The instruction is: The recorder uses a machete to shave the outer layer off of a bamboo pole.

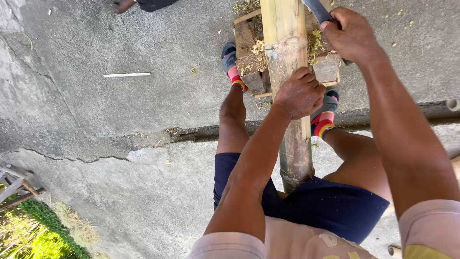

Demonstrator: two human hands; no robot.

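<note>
A thick bamboo pole runs from between my legs up across a wooden block stand. My left hand is wrapped around the pole just below a pale node. Higher and to the right, my right hand is closed on the handle of a dark blade, which lies against the pole's right side near the top edge of the view. Green and yellow shavings lie on the stand around the pole. The blade's tip is out of view.
Cracked concrete ground with a step edge runs across the middle. My feet in sandals flank the stand. A thin white stick lies at left. Another person's foot shows at top. Wooden frame and grass at lower left.
</note>
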